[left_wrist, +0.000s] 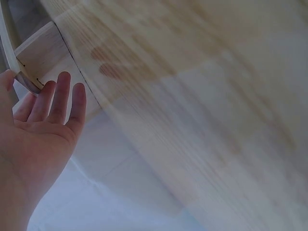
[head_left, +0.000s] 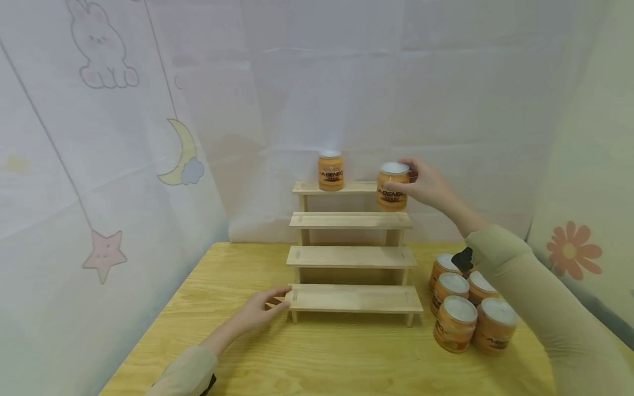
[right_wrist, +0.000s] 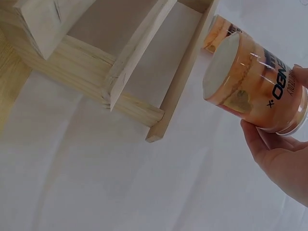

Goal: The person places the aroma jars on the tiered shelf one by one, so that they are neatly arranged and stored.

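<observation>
My right hand [head_left: 423, 184] grips an orange can [head_left: 392, 193] with a pale lid, thumb across its front and fingers behind. The can is upright at the right end of the top tier of a four-tier wooden display stand [head_left: 351, 257], overlapping that board in the head view. In the right wrist view the held can [right_wrist: 262, 84] shows close beside the stand's end. A matching can [head_left: 331, 171] stands on the top tier, left of centre. My left hand [head_left: 260, 311] holds the left end of the lowest board between thumb and fingertips; the left wrist view shows those fingertips [left_wrist: 48, 86] at the board's corner.
Several more orange cans [head_left: 455, 324] stand grouped on the wooden table [head_left: 238, 363], right of the stand and beneath my right forearm. A pale cloth backdrop [head_left: 446, 99] hangs close behind the stand, with printed side walls left and right.
</observation>
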`<state>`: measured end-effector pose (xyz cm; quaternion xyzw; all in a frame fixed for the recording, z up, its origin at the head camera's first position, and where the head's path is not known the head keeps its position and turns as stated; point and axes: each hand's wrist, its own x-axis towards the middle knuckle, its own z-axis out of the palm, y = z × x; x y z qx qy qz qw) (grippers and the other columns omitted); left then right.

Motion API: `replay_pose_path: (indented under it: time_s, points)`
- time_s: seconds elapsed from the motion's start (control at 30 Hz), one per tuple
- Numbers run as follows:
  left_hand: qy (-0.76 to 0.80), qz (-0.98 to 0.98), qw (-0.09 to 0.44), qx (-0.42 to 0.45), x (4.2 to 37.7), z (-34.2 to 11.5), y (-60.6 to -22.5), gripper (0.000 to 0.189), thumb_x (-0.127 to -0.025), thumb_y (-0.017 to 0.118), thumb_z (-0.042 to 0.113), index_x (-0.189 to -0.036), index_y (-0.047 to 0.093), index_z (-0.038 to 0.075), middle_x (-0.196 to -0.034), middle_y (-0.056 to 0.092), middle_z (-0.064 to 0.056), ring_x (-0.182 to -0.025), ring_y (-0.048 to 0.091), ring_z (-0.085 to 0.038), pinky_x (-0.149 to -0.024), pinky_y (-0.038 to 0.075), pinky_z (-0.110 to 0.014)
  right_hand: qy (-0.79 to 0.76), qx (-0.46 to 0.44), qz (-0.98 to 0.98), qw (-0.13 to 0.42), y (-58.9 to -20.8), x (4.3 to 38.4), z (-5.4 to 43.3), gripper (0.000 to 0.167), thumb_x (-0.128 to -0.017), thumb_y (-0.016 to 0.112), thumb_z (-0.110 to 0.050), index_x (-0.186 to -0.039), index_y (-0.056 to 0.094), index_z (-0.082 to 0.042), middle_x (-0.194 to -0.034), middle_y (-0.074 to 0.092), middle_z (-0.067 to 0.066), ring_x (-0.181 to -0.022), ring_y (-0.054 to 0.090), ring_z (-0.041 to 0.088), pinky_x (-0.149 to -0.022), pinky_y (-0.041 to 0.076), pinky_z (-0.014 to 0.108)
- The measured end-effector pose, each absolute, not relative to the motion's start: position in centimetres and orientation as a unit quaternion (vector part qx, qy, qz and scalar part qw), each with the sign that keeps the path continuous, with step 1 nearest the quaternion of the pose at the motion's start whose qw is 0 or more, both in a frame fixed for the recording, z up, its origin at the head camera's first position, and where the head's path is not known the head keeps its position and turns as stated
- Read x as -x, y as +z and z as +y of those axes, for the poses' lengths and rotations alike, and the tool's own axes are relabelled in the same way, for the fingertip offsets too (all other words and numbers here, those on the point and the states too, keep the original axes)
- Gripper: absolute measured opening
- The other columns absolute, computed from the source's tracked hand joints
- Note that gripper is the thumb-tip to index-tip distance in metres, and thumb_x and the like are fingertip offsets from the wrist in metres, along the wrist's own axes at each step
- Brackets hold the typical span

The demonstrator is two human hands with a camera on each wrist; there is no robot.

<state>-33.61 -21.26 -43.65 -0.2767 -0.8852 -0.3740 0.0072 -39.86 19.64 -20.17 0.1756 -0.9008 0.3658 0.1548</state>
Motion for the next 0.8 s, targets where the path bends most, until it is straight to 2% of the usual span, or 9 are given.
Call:
replay_pose_path:
  time_s: [0.23,0.47,0.67,0.8]
  points:
    - [-0.390,-0.879,-0.002,0.273,32.8,-21.3,-43.4,0.049,-0.095,0.055,0.033,-0.137,0.048,0.009,-0.136,0.051,-0.016,-0.104,0.062,-0.032,-0.081,0.054,-0.043,0.378,-0.175,-0.896,0.155,-19.4,42.4,18.1,0.079,-0.082,0.071,-0.039,-0.143,0.035,-0.005,-0.134,0.048,0.020,-0.117,0.052,0.035,-0.091,0.046,0.050]
    - [-0.390,-0.876,-0.001,0.284,32.5,-20.8,-43.3,0.050,-0.096,0.054,0.033,-0.137,0.047,0.007,-0.137,0.050,-0.016,-0.105,0.061,-0.031,-0.084,0.053,-0.041,0.421,-0.167,-0.876,0.166,-19.4,44.4,17.5,0.081,-0.083,0.071,-0.035,-0.146,0.030,-0.002,-0.140,0.037,0.020,-0.121,0.047,0.037,-0.094,0.046,0.049]
    - [-0.391,-0.875,-0.021,0.285,32.4,-21.0,-43.5,0.051,-0.096,0.052,0.035,-0.139,0.046,0.008,-0.138,0.049,-0.016,-0.107,0.061,-0.033,-0.084,0.053,-0.042,0.495,-0.165,-0.838,0.158,-20.6,45.8,17.4,0.089,-0.085,0.070,-0.025,-0.151,0.013,-0.008,-0.150,0.026,0.020,-0.134,0.034,0.037,-0.108,0.035,0.048]
    - [-0.397,-0.875,-0.022,0.277,32.4,-21.3,-43.3,0.051,-0.096,0.052,0.036,-0.139,0.046,0.011,-0.138,0.050,-0.014,-0.107,0.060,-0.032,-0.084,0.053,-0.041,0.544,-0.170,-0.809,0.142,-20.9,46.3,17.5,0.082,-0.087,0.068,-0.021,-0.148,0.016,-0.003,-0.152,0.022,0.021,-0.139,0.026,0.036,-0.114,0.026,0.045]
